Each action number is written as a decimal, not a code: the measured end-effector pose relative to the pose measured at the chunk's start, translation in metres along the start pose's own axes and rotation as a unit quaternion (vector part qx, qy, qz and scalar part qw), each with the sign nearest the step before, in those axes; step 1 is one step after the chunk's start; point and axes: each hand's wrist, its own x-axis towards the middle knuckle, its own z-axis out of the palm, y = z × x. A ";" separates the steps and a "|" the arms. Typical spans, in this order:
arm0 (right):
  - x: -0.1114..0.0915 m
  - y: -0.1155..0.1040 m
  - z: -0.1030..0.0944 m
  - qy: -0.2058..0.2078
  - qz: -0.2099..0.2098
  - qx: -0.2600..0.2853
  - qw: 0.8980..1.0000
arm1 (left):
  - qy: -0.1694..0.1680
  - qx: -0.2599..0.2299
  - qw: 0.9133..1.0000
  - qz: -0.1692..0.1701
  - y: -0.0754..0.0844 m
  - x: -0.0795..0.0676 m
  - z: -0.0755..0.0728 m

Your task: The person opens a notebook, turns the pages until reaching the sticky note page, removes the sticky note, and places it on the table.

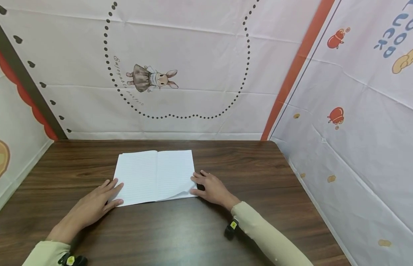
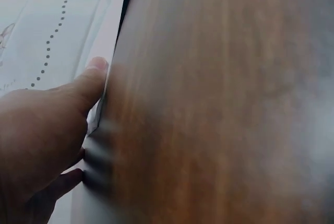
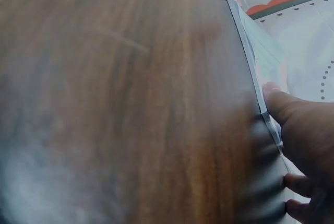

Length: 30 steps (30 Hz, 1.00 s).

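An open lined notebook point(image 1: 139, 177) lies on the wooden table, its blank white pages facing up. My left hand point(image 1: 94, 203) rests at its lower left edge, fingers spread and thumb on the page; the left wrist view shows that thumb point(image 2: 94, 75) on the notebook's near edge. At the lower right edge is my right hand point(image 1: 214, 190), thumb and fingers apart. Beside its thumb point(image 3: 276, 98), the lower corner of the right page point(image 1: 181, 193) curls up from the pages beneath. Neither hand plainly pinches anything.
The dark wood table point(image 1: 179, 229) reaches back to a white printed cloth point(image 1: 199, 66) with a rabbit drawing. Another printed cloth point(image 1: 366, 147) borders the right side. Each wrist wears a small black camera, such as the right one point(image 1: 231, 229).
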 end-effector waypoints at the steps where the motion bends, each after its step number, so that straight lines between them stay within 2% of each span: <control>1: 0.000 0.001 0.000 -0.002 0.002 0.002 1.000 | 0.003 0.006 1.000 0.004 0.000 0.001 0.000; 6: -0.001 0.002 -0.001 -0.007 0.008 0.003 1.000 | 0.031 0.044 0.999 0.005 0.011 0.012 -0.004; 9: -0.002 0.001 -0.002 -0.008 0.009 0.002 1.000 | 0.080 0.071 0.994 0.017 0.023 0.024 -0.005; 11: -0.002 0.001 -0.002 -0.008 0.009 0.006 1.000 | 0.121 0.077 0.989 0.034 0.035 0.033 -0.004; 13: -0.002 0.000 -0.002 -0.010 0.007 0.009 1.000 | 0.156 0.062 0.984 0.060 0.050 0.043 -0.002; 15: -0.002 0.000 -0.001 -0.012 0.007 0.013 1.000 | 0.171 0.037 0.980 0.093 0.068 0.054 0.001; 18: -0.001 0.000 0.000 -0.013 0.008 0.015 1.000 | 0.160 0.016 0.976 0.149 0.098 0.070 0.010; 22: 0.000 0.001 0.000 -0.008 0.013 0.011 1.000 | 0.114 0.038 0.973 0.197 0.130 0.088 0.027; 26: 0.000 0.000 0.000 -0.006 0.011 0.002 1.000 | 0.080 0.065 0.971 0.214 0.145 0.102 0.045; 30: 0.000 -0.001 -0.001 -0.009 0.007 -0.003 1.000 | 0.081 0.068 0.969 0.225 0.150 0.112 0.056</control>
